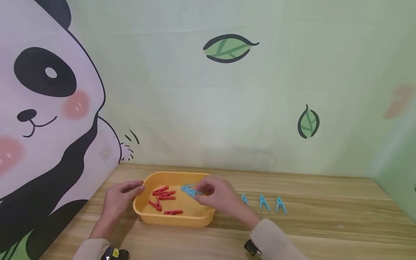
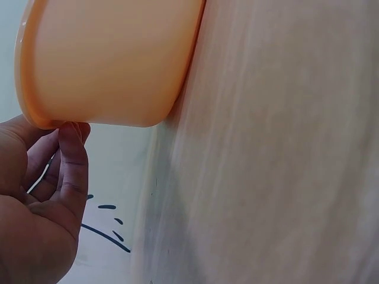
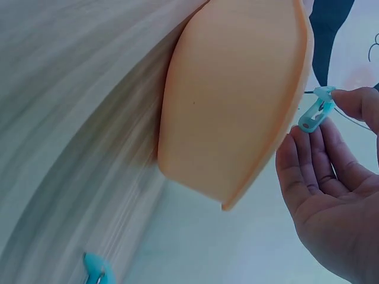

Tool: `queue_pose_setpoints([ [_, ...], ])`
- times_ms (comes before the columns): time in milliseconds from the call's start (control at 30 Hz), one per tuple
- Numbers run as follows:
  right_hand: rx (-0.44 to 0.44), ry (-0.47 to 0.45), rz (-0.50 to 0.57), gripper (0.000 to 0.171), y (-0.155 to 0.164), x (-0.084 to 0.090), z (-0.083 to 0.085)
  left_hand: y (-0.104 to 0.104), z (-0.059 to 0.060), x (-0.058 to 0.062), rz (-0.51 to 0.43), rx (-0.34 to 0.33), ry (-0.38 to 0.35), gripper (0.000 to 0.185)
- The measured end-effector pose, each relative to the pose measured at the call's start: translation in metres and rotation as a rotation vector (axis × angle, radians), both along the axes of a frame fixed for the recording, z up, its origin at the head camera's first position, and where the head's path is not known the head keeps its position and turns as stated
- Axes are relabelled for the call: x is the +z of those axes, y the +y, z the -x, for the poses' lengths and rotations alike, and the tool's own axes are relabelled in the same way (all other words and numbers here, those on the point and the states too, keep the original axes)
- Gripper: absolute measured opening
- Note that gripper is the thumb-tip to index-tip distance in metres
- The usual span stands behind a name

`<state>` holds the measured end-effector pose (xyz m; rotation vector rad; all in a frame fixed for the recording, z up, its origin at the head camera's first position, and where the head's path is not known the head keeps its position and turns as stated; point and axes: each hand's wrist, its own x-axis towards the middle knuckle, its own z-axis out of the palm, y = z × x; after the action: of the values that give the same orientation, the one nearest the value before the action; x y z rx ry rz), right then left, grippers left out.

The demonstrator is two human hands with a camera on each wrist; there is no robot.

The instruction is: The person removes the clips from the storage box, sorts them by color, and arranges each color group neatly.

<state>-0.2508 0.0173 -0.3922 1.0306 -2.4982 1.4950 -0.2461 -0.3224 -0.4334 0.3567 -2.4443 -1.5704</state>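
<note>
An orange plastic basin [image 1: 177,220] stands on the table with several red clothespins [image 1: 173,212] lying in it. At its left end my left hand [image 1: 118,198] grips the rim; in the left wrist view the fingertips [image 2: 72,135] meet the rim's edge. Above the basin's right side, my right hand [image 1: 221,195] pinches a light blue clothespin [image 3: 317,111] between thumb and fingers. Blue also shows just left of these fingers in the head view, where I cannot tell whether a second clothespin lies in the basin.
Right of the basin, blue clothespins stand in a row on the wooden table [image 1: 325,216]: one [image 1: 245,199] partly behind my right forearm, another [image 1: 264,203], and a third [image 1: 281,205]. A cloth backdrop [image 1: 162,90] with a printed panda rises behind the table.
</note>
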Motion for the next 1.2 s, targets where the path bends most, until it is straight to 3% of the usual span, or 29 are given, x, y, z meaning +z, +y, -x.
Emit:
queue_pose_setpoints([
  [533,-0.092,-0.003,-0.004,0.012,0.045,0.002,-0.013,0.001,-0.003,0.001,-0.011,-0.008,-0.003,0.046],
  [1200,-0.216,-0.038,-0.039,0.014,0.099,0.000,-0.016,0.002,-0.003,0.002,-0.004,-0.004,0.030,0.044],
])
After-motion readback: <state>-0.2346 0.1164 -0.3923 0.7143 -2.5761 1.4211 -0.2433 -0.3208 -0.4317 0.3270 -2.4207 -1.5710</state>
